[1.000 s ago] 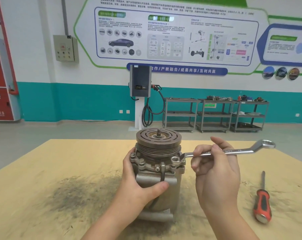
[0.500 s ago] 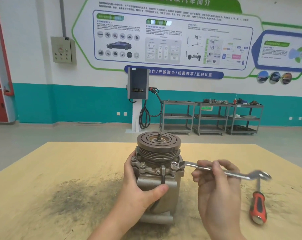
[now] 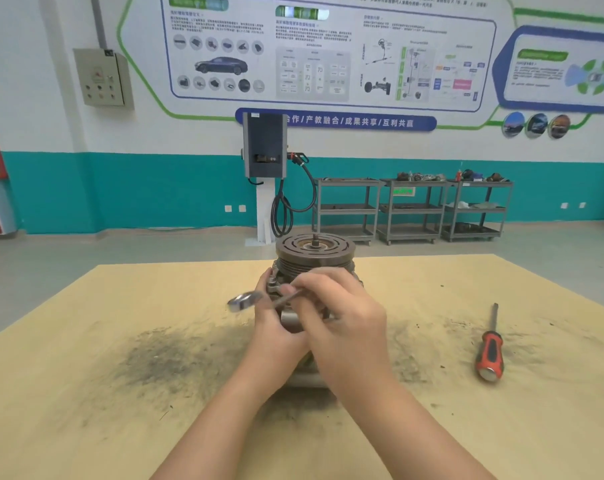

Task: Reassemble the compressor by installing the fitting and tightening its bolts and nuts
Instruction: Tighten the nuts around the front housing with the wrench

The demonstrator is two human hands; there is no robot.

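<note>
Compressor (image 3: 315, 251) upright near the middle of the workbench (image 3: 85, 393), pulley end up, during bolt tightening. The chief risk, as I judge it, is the wrench (image 3: 245, 301) slipping off the bolt head: its working end is hidden behind my right hand (image 3: 342, 327), so I cannot confirm that it sits square, and a half-seated ring would round the corners or let the handle jump. The free end of the wrench sticks out to the left, blurred, just above my left hand (image 3: 276, 327); a sudden release would drive it or my knuckles into the housing. A second risk is the compressor tipping, since it stands on a narrow base and the pull acts high on the body.

My right hand is closed around the wrench shank, fingers curled over it in front of the compressor. My left hand is wrapped around the compressor body below the pulley, gripping it to steady it. The two hands touch or overlap; I cannot tell which. The fitting itself is hidden behind them. A red-handled screwdriver (image 3: 489, 351) lies well apart to the right, untouched.
</note>
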